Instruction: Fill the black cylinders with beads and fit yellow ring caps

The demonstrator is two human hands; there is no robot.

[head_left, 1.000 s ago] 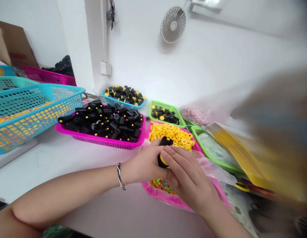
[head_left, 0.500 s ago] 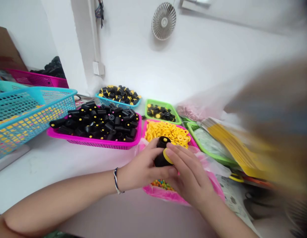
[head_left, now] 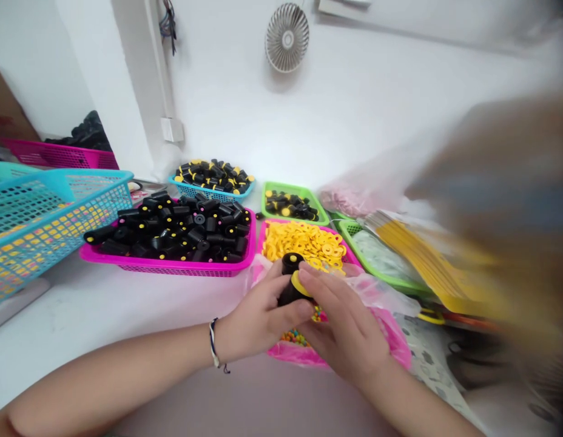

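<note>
My left hand (head_left: 258,315), a braided bracelet at its wrist, is closed around black plastic cylinders. One black cylinder (head_left: 291,264) shows a yellow dot on its end. Just below it is a second one carrying a yellow disc (head_left: 301,284). The fingertips of my right hand (head_left: 347,321) press on that disc, closed against it from the right; its thumb is partly hidden. Both hands are over a pink plastic-lined container (head_left: 393,340) with small multicoloured beads (head_left: 296,337). Right behind them, a pink basket is heaped with yellow rings (head_left: 304,240).
To the left, a magenta basket (head_left: 172,265) is piled with black cylinders, beside a blue basket (head_left: 81,206). Farther back are a blue basket (head_left: 213,192) and a green basket (head_left: 320,209) of black-and-yellow pieces. A blurred shape (head_left: 495,212) fills the right side.
The view has shifted slightly, so the baskets sit a little farther left. Both hands keep hold of the black pieces, and the fingers have moved only slightly.
</note>
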